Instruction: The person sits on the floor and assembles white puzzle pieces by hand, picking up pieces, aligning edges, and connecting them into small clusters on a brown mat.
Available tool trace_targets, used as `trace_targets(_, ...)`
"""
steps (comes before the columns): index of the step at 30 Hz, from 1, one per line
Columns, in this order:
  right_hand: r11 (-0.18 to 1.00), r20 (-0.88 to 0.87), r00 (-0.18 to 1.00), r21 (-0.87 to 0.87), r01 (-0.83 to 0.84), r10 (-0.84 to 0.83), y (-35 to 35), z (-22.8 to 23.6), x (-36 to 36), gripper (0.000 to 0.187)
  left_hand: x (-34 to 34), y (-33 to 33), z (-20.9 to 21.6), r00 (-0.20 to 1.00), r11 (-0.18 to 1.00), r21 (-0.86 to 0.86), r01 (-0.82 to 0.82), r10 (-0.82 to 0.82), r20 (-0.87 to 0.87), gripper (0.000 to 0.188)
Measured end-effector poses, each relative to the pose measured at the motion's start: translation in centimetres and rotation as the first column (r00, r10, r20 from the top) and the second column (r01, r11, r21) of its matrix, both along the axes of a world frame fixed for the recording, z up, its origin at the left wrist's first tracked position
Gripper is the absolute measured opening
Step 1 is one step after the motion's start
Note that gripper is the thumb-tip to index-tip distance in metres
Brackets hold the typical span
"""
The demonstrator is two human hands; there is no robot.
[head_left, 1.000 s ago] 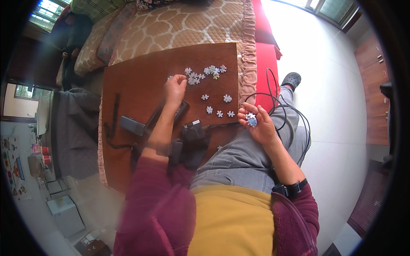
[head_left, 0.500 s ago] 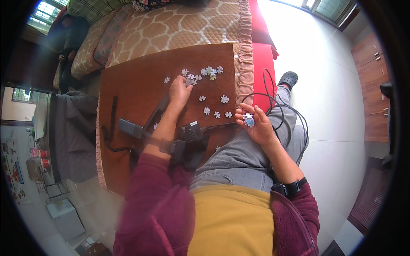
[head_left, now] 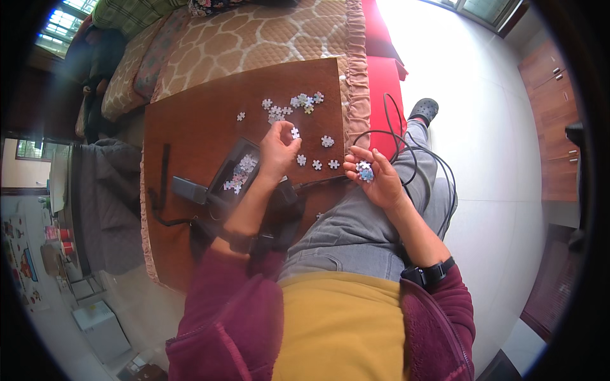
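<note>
A white jigsaw piece [head_left: 295, 133] shows at the pinched fingertips of my left hand [head_left: 277, 155], above the brown board. My right hand [head_left: 382, 181] is palm up over my leg, fingers curled around a small cluster of jigsaw pieces [head_left: 364, 171] in white and pale blue. Loose pieces lie on the board beyond my left hand, including a bunch [head_left: 277, 114] and a cluster [head_left: 307, 101] farther right. Between my hands are a small cluster [head_left: 327, 141] and several single pieces [head_left: 317, 164]. Beside my left forearm, a dark open box [head_left: 230, 155] contains many pieces [head_left: 243, 170].
The brown board [head_left: 184, 120] rests on a bed with a patterned quilt [head_left: 254, 35]. A dark grey device [head_left: 189, 190] and a black strap [head_left: 166, 171] lie at the left. Black cables [head_left: 416, 159] loop over my leg near the red bed side [head_left: 385, 89].
My left hand has drawn back from the bunch of pieces toward me, with a piece at its fingertips. The box of pieces is now uncovered to view. My right hand stays cupped.
</note>
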State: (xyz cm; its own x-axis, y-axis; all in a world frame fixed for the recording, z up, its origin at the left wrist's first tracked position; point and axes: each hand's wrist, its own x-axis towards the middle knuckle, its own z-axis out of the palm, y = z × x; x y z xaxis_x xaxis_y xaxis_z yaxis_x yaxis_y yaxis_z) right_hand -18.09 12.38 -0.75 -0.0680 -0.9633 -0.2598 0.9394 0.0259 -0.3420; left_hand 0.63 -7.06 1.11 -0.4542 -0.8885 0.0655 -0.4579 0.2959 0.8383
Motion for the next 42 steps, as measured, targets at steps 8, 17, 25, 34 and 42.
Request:
trace_targets(8,1.0,-0.026,1.0,0.017,0.013,-0.012,0.0,0.0,0.1,0.053,0.6,2.1,-0.7,0.95,0.883,0.454,0.124,0.026,-0.31,0.021)
trace_targets(17,1.0,-0.037,0.999,0.013,0.007,-0.006,0.1,-0.1,0.0,0.053,0.7,4.1,-0.4,0.89,0.687,0.68,0.257,0.106,-0.443,0.033)
trace_targets(25,1.0,-0.045,0.999,0.017,0.005,-0.004,0.2,-0.1,0.0,0.052,0.5,5.7,-1.0,0.909,0.84,0.52,0.154,0.086,-0.408,0.032)
trace_targets(34,1.0,-0.043,0.999,0.011,0.003,-0.003,0.2,-0.2,-0.1,0.052,0.1,7.4,-2.0,0.922,0.993,0.073,0.093,-0.058,-0.382,0.036)
trace_targets(42,1.0,-0.063,0.998,0.016,0.011,-0.01,0.2,0.2,0.0,0.054,-0.2,7.7,-3.7,0.875,0.978,0.132,0.161,-0.08,-0.477,0.037)
